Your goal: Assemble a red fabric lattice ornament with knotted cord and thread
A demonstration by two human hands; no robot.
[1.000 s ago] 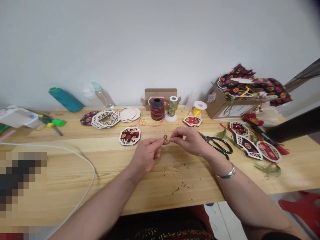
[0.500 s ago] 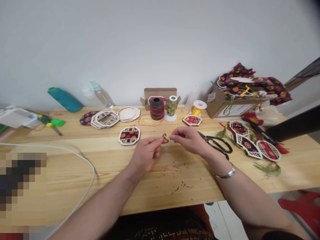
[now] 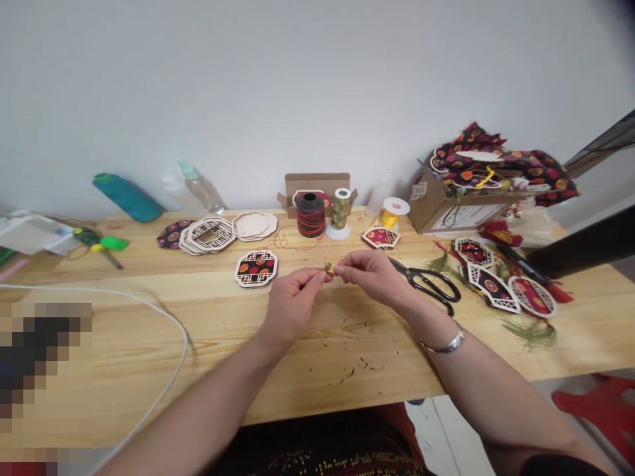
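A small olive-gold piece (image 3: 328, 267), perhaps a bead, is pinched between the thumb and forefinger of my left hand (image 3: 290, 301). Right beside it, the fingertips of my right hand (image 3: 374, 276) are pressed together on a thin yellow cord (image 3: 337, 258), mostly hidden by the fingers. Both hands meet just above the table (image 3: 317, 370). Left of them lies an octagonal wooden-framed ornament (image 3: 256, 268) with patterned fabric. Black-handled scissors (image 3: 434, 284) lie partly behind my right wrist.
Spools of red cord (image 3: 310, 215), olive ribbon (image 3: 340, 215) and yellow cord (image 3: 393, 213) stand at the back. A cardboard box (image 3: 436, 205) with fabric is at right, near finished ornaments (image 3: 532, 296). Wooden frames (image 3: 208, 235) lie left; a white cable (image 3: 186, 337) crosses the table.
My left hand has turned slightly and its fingertips have moved closer to my right hand's. The small piece now stands more upright between them.
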